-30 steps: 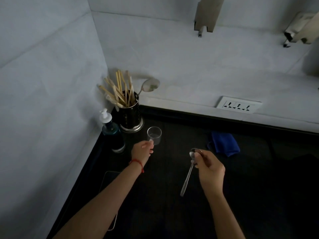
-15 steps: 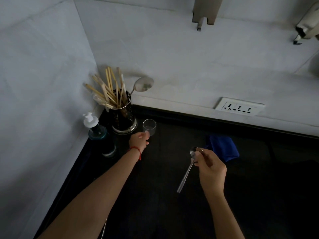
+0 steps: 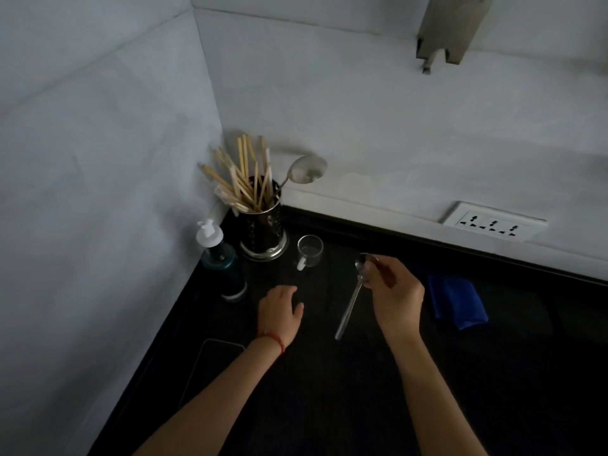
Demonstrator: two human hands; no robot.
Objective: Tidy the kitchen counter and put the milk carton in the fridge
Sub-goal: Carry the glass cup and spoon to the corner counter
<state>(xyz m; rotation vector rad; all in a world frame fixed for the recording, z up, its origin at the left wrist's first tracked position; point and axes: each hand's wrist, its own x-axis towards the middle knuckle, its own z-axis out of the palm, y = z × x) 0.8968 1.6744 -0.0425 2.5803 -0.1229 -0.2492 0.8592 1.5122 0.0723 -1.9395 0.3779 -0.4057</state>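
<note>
A small clear glass cup (image 3: 310, 251) stands on the black counter (image 3: 329, 390), just right of a steel utensil holder (image 3: 262, 232) full of wooden chopsticks and a ladle. My left hand (image 3: 279, 311), a red thread at its wrist, hovers a short way in front of the cup with nothing in it. My right hand (image 3: 396, 296) pinches a metal spoon (image 3: 351, 297) near its bowl, the handle hanging down toward me. No milk carton or fridge is in view.
A pump soap bottle (image 3: 221, 261) stands in the corner by the left wall. A folded blue cloth (image 3: 457, 301) lies right of my right hand. A phone (image 3: 210, 366) lies flat near the counter's left edge. A wall socket (image 3: 493, 222) sits above the backsplash.
My left hand has let go of the glass cup beside the utensil holder and drawn back toward me. The right hand still holds the spoon.
</note>
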